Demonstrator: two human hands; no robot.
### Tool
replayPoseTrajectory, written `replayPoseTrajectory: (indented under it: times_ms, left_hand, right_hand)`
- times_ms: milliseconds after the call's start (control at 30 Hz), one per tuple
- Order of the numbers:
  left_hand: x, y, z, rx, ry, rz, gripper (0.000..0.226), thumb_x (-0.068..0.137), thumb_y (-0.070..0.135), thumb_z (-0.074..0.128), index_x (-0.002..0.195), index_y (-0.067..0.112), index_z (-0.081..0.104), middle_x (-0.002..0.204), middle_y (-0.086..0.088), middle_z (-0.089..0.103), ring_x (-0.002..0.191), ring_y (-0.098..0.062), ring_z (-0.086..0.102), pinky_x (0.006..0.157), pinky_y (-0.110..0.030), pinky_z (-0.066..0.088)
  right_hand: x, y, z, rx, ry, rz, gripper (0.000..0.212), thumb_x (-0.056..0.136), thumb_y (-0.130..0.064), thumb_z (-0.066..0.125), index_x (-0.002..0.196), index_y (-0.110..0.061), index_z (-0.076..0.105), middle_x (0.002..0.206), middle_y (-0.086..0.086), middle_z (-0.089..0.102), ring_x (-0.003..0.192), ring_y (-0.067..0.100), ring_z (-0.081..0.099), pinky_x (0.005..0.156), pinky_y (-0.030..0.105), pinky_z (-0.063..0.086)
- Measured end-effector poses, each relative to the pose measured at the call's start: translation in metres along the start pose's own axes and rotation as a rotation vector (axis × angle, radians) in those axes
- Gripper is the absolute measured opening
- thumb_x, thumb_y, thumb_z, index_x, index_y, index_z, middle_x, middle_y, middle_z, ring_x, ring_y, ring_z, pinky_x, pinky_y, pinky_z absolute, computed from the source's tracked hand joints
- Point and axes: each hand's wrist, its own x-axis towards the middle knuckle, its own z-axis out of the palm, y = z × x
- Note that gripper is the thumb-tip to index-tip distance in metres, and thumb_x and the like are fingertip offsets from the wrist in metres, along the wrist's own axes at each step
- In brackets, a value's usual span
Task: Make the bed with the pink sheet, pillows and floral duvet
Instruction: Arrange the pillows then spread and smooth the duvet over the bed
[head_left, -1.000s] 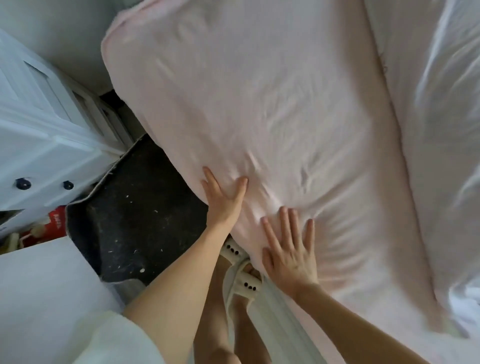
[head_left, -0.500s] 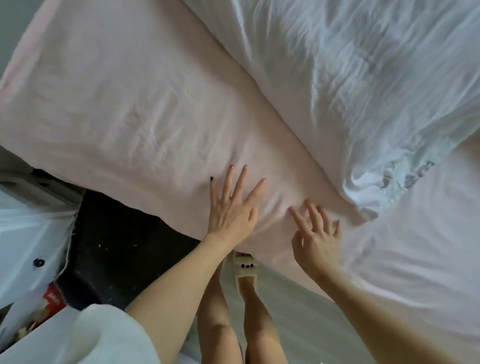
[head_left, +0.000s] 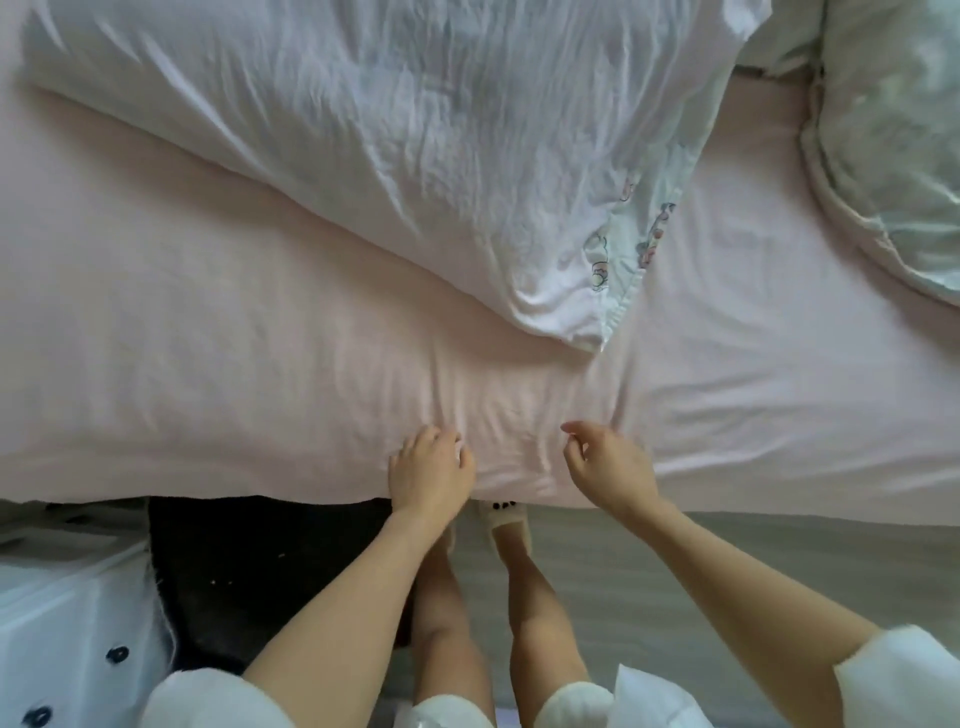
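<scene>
The pink sheet (head_left: 218, 322) covers the mattress across the whole view, with small wrinkles near the front edge. My left hand (head_left: 431, 467) rests on the sheet at that edge, fingers curled down into the fabric. My right hand (head_left: 608, 462) hovers just to the right, fingers loosely bent and apart, holding nothing. The floral duvet (head_left: 395, 124) lies bunched on the far side, white side up, with a printed corner (head_left: 623, 249) folded over. A pale green pillow (head_left: 893, 156) sits at the upper right.
A white cabinet with dark knobs (head_left: 67, 639) stands at the lower left beside a dark mat (head_left: 270, 561). Grey floor (head_left: 701, 561) runs along the bed's front edge. My legs and slippers (head_left: 504, 525) are right against the bed.
The view has swung right along the bed, bringing the duvet and pillow into sight. Both hands went from flat with spread fingers to curled, and sit nearer the sheet's front edge.
</scene>
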Motion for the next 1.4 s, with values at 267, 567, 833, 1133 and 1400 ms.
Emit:
replayPoseTrajectory:
  times_ms: [267,567,833,1133,1400]
  left_hand:
    - [0.041,0.056,-0.122,-0.247,-0.011,-0.019,0.038,0.094,0.027,0.042,0.13,0.016,0.049,0.128,-0.011,0.058,0.118,-0.031,0.052,0.097,-0.034,0.042]
    - [0.076,0.098,-0.242,-0.391,0.052,0.024,0.04,0.095,0.022,0.043,0.133,0.01,0.046,0.135,-0.012,0.051,0.121,-0.03,0.05,0.097,-0.033,0.041]
    - [0.173,0.09,-0.312,-0.461,0.155,0.008,0.049,0.097,0.026,0.041,0.143,0.013,0.03,0.148,-0.012,0.028,0.127,-0.029,0.042,0.095,-0.033,0.037]
    - [0.253,0.112,-0.319,-0.253,0.112,-0.031,0.072,0.09,0.047,0.048,0.15,0.026,0.014,0.158,-0.011,-0.002,0.145,-0.035,-0.002,0.119,-0.043,0.007]
    - [0.27,0.112,-0.319,-0.304,0.008,-0.035,0.07,0.089,0.047,0.049,0.149,0.031,0.016,0.16,-0.007,-0.004,0.147,-0.029,-0.007,0.118,-0.038,0.003]
  right_hand:
    - [0.033,-0.025,-0.084,0.204,-0.009,-0.021,0.043,0.092,-0.02,0.038,0.134,-0.017,0.047,0.132,0.005,0.058,0.121,0.025,0.053,0.096,0.034,0.042]
    - [0.085,-0.097,-0.199,0.287,0.21,-0.124,0.051,0.094,-0.02,0.039,0.144,-0.012,0.032,0.147,0.01,0.041,0.134,0.024,0.04,0.106,0.04,0.037]
    - [0.193,-0.141,-0.269,-0.031,0.567,-0.064,0.063,0.09,-0.032,0.046,0.146,-0.014,0.023,0.155,0.011,0.022,0.144,0.029,0.018,0.114,0.048,0.02]
    - [0.275,-0.134,-0.301,-0.064,0.421,0.129,0.092,0.08,-0.069,0.043,0.148,-0.015,0.011,0.155,0.015,0.018,0.147,0.029,0.009,0.115,0.056,0.008]
    - [0.282,-0.139,-0.294,-0.094,0.432,0.207,0.071,0.077,-0.067,0.05,0.12,-0.012,0.04,0.121,0.017,0.056,0.114,0.034,0.053,0.09,0.043,0.038]
